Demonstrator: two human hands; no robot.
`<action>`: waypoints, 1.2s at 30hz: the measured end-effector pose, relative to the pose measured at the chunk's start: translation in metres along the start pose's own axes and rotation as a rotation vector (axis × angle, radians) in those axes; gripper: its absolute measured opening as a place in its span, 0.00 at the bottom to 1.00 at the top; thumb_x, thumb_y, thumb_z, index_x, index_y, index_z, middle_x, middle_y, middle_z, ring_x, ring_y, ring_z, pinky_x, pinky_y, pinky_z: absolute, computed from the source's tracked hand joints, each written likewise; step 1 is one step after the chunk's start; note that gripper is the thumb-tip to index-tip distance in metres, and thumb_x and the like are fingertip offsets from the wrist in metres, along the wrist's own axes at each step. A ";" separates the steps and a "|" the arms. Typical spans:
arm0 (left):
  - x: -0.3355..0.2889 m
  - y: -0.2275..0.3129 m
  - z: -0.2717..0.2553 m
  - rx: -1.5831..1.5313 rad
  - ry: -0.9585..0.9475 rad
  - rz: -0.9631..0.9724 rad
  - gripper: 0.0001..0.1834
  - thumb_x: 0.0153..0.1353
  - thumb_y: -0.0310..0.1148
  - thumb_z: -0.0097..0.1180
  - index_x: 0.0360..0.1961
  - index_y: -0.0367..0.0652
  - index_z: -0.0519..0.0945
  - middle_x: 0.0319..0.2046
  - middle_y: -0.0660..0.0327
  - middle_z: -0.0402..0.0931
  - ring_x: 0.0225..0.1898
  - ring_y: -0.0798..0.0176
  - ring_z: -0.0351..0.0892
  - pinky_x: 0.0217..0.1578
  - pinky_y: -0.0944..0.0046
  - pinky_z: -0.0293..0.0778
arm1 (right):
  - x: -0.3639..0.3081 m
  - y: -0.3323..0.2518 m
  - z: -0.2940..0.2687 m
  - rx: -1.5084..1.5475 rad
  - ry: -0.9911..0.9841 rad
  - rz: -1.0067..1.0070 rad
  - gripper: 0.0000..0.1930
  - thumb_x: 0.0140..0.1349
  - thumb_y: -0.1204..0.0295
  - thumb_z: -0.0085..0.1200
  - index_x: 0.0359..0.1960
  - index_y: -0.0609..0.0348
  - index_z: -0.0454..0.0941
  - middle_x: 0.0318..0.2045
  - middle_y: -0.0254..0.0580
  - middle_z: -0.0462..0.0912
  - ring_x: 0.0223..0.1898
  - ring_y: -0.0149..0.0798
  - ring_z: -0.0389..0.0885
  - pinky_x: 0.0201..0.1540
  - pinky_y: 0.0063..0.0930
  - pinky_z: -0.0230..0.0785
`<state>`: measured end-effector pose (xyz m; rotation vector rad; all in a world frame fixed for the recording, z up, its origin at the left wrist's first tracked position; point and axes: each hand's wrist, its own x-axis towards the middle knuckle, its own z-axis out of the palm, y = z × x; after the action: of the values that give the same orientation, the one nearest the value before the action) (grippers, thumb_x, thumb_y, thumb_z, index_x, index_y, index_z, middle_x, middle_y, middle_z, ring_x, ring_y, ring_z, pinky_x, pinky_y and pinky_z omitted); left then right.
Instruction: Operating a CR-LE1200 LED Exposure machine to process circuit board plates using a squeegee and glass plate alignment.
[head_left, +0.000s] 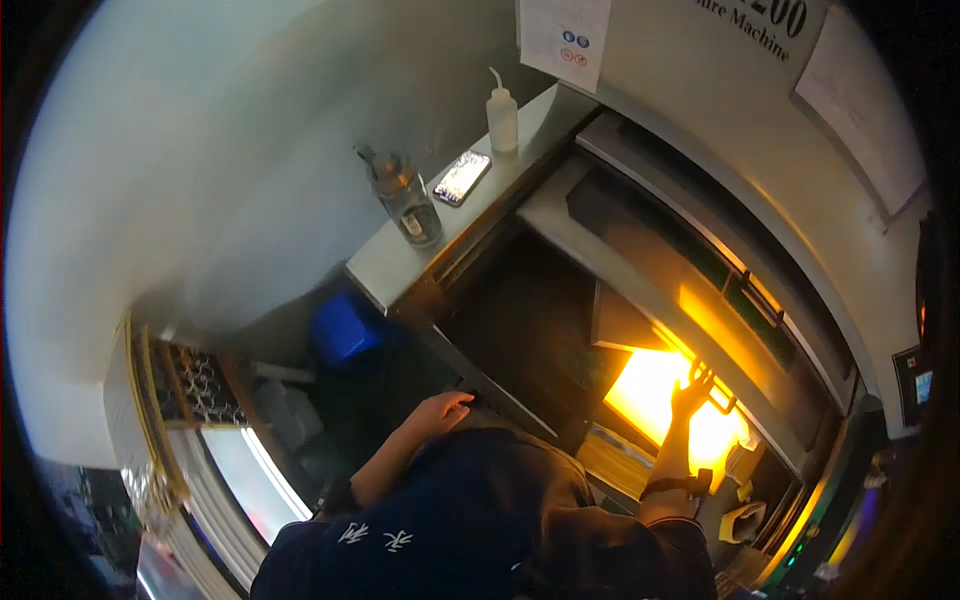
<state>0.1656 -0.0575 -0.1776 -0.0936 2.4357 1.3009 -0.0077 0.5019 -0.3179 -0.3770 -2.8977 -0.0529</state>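
My left hand (438,411) rests with loosely curled fingers on the slanted metal front edge (490,385) of a large machine and holds nothing. My right hand (692,391) reaches into the machine's opening with fingers spread, against a bright yellow-lit panel (650,395). It touches or hovers at a small handle-like bar (722,402); whether it grips the bar is unclear. A dark band sits on my right wrist. My dark sleeves fill the lower middle.
A grey shelf (400,265) on the machine carries a lidded drink bottle (408,200), a phone (462,177) and a white squeeze bottle (501,115). A blue bin (343,328) stands below on the floor. A framed tray of dark parts (195,385) lies at left. Papers hang on the machine's housing.
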 end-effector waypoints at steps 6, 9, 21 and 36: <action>0.005 -0.049 -0.094 0.054 -0.064 0.039 0.22 0.65 0.38 0.54 0.57 0.42 0.76 0.51 0.52 0.80 0.48 0.52 0.82 0.49 0.56 0.76 | -0.081 -0.055 -0.047 -0.137 -0.412 0.392 0.38 0.50 0.53 0.63 0.61 0.59 0.69 0.61 0.55 0.73 0.67 0.53 0.64 0.65 0.58 0.57; 0.020 -0.061 -0.123 0.045 -0.117 0.137 0.22 0.65 0.39 0.54 0.58 0.42 0.76 0.49 0.52 0.81 0.47 0.53 0.82 0.49 0.56 0.76 | -0.096 -0.057 -0.077 -0.102 -0.579 0.481 0.34 0.50 0.49 0.63 0.52 0.63 0.75 0.48 0.52 0.83 0.56 0.52 0.76 0.58 0.49 0.68; 0.105 -0.050 -0.012 0.142 -1.059 0.375 0.38 0.65 0.46 0.57 0.69 0.38 0.60 0.65 0.47 0.65 0.63 0.49 0.70 0.61 0.53 0.68 | -0.264 -0.084 -0.212 -0.151 -0.597 0.445 0.28 0.57 0.44 0.57 0.47 0.55 0.82 0.44 0.52 0.84 0.48 0.57 0.79 0.56 0.53 0.65; 0.071 0.284 0.012 -1.421 -0.325 0.622 0.53 0.57 0.73 0.47 0.73 0.47 0.54 0.74 0.48 0.48 0.73 0.37 0.45 0.70 0.34 0.40 | -0.215 0.083 -0.160 0.900 0.735 0.651 0.46 0.52 0.53 0.69 0.67 0.64 0.59 0.64 0.57 0.65 0.66 0.58 0.62 0.68 0.49 0.55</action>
<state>0.0377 0.1224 0.0151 0.4879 0.8665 2.7504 0.2500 0.5188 -0.2082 -0.8459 -1.7227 0.9421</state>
